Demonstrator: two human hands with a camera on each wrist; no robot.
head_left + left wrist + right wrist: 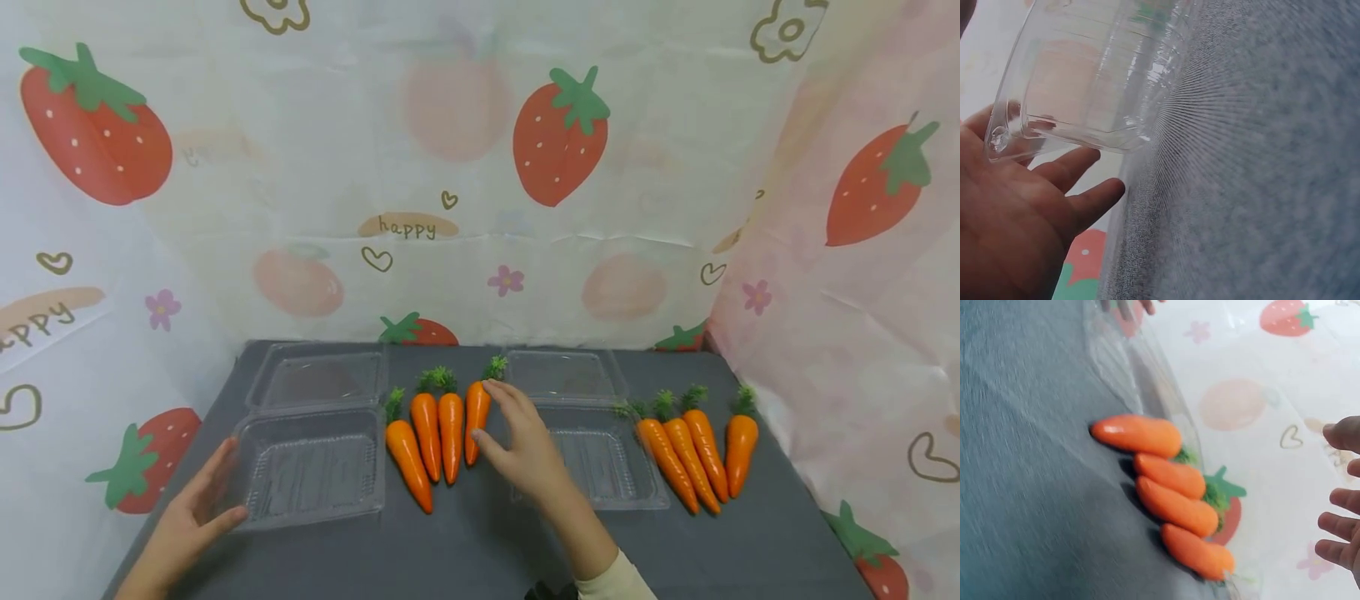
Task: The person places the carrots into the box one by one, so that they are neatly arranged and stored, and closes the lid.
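At left of the table [465,554], head view: L hand [187,517] is next to the left side of L box [315,479], fingers apart, thumb off to one side, nothing gripped. Can't tell if fingertips touch the plastic. L box is clear, hinged, w/ its lid [322,379] folded back flat on the far side. R of it is a bunch of 4 carrots [450,429], tops pointing away, tips toward the person. R hand [528,450] is over the rightmost of these, fingers & thumb spread, thumb tip in front of that carrot. Sleeve [615,579] is pale. Beyond R hand is R box [600,479], same type, also open, R lid [562,375] back. 4 more carrots [692,465] lie R of R box: 3 close tog., 1 a bit apart, tops away too. Cloth [450,179] w/ strawberry print hangs behind & at both sides.

Left wrist view: L hand's palm shows, fingers loosely out; corner of L box is in front of some of them, seen thru clear plastic. Table fills the R side, blurry.

Right wrist view: R hand's fingers are at the R edge, spread, w/ a gap btwn them & the first 4 carrots, which lie side by side on the table. L box & some L hand fingers are at top.
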